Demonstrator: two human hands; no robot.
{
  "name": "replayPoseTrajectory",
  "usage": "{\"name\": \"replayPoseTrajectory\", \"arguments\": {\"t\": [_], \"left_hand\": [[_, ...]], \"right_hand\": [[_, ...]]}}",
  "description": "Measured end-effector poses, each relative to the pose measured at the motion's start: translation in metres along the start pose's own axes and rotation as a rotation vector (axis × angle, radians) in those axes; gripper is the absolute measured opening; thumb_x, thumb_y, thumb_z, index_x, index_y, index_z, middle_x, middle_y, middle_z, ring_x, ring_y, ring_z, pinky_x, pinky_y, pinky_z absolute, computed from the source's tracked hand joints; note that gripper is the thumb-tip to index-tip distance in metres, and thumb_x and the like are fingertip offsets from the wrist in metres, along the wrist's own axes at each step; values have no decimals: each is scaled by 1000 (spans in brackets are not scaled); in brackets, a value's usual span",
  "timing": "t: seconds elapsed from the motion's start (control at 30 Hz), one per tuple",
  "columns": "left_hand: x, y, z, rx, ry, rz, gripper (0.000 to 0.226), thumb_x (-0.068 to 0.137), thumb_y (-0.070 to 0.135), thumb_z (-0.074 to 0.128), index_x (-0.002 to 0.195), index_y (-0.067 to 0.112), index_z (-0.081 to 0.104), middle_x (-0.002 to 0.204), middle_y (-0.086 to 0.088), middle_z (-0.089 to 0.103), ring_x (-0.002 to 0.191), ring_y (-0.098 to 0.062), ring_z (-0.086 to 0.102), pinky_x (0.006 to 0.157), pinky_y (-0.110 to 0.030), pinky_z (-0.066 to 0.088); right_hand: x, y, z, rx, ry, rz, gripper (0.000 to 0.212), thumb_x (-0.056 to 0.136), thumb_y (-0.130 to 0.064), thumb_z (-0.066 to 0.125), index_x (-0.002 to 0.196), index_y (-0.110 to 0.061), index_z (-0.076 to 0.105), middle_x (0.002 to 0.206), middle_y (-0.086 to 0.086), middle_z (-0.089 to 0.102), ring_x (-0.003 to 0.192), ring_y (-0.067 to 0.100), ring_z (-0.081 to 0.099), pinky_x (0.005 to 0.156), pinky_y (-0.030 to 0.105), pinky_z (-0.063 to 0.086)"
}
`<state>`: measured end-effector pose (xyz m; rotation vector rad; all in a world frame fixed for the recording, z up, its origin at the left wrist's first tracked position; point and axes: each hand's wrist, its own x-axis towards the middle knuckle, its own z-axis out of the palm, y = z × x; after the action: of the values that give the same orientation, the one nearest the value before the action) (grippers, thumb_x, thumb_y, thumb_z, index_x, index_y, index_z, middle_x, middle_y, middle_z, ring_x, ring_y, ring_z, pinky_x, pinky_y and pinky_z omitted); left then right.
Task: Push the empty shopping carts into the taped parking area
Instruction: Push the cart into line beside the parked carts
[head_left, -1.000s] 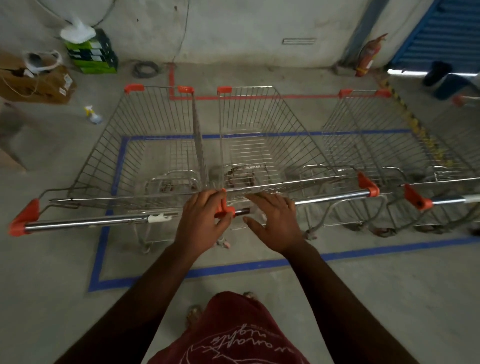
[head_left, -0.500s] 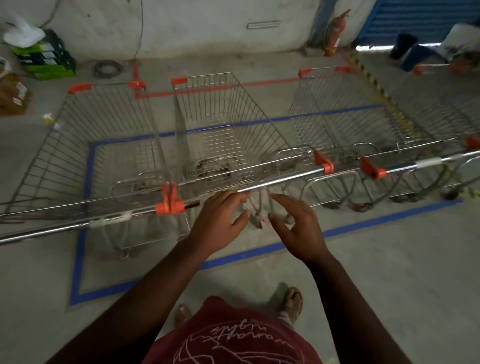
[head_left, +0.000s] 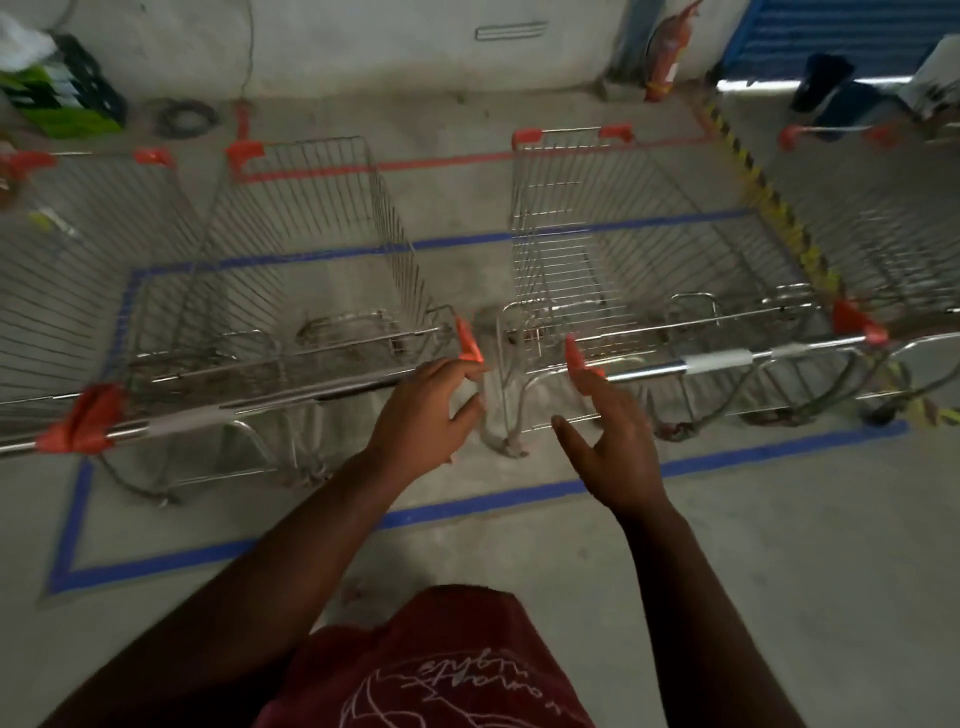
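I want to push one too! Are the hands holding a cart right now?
No. The left hand and right hand are open near the cart handles, gripping nothing.

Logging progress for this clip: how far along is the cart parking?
Done: two carts stand inside the blue tape outline.
In hand: nothing gripped; left hand and right hand are open near the handles.
Left: a cart at the right stands beyond the tape.
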<state>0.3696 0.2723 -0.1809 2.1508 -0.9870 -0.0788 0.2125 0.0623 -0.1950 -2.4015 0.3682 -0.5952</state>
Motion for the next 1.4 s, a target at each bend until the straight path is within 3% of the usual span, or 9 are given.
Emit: {"name": "replayPoseTrajectory", "arguments": {"t": [0.23,0.5,0.6,0.67,0.83,0.93,1.0,1.23,1.4], "left_hand": [[34,-10,27,40,36,-75,32,91,19,73,122,14,71,123,-2,68,109,-20,67,94,-40,55],[51,-26,50,117,118,-98,36,89,26,74,123,13,70,129,-2,65,116,-24,64,95,-39,54],[52,-27,50,122,134,-68,32,88,21,72,119,14,71,126,2,65,111,-20,67,90,-39,56],[51,-25,53,143,134,-81,36,87,21,72,122,13,70,129,2,64,116,-20,66,94,-38,54],[48,-18,58,180,178,-243,54,81,26,76,133,14,65,146,-2,55,129,-21,60,107,-41,48],[45,-6,63,409,232,-364,55,77,41,72,130,26,68,116,0,73,109,-23,69,113,-56,35],[42,-2,66,438,223,-392,55,77,43,68,130,29,68,102,3,76,101,-24,69,113,-54,32],[46,-2,65,378,239,-423,54,75,50,60,124,30,73,96,7,74,98,-23,69,106,-52,38],[41,-12,61,381,243,-357,52,80,57,65,124,31,73,96,9,74,97,-18,69,103,-48,40]], "right_hand": [[52,82,-17,-438,-129,-39,58,81,-55,82,126,-21,72,123,-1,74,121,31,64,111,57,37],[85,105,-31,-316,-292,-114,41,90,-68,66,99,-30,78,86,-13,77,78,5,70,75,31,50],[92,112,-26,-537,-199,-49,65,105,-63,31,75,-23,72,66,-1,70,61,25,67,59,30,40],[95,114,-19,-636,-135,-24,71,109,-53,24,64,-17,67,57,7,64,52,36,63,56,34,43],[98,127,-14,-746,-89,-169,53,107,-37,44,60,-17,60,49,8,57,40,33,55,49,29,38],[102,123,-8,-691,-76,-221,44,101,-32,55,59,-19,55,49,5,56,38,31,53,46,29,38],[108,116,-1,-655,-63,-189,43,97,-31,59,57,-17,56,48,4,57,38,30,54,47,28,37],[125,87,33,-620,-89,-142,45,94,-34,59,55,-13,64,48,6,60,39,30,57,49,26,37],[133,71,52,-614,-45,-160,46,92,-34,55,50,-14,58,43,4,54,33,26,49,52,25,24]]}}
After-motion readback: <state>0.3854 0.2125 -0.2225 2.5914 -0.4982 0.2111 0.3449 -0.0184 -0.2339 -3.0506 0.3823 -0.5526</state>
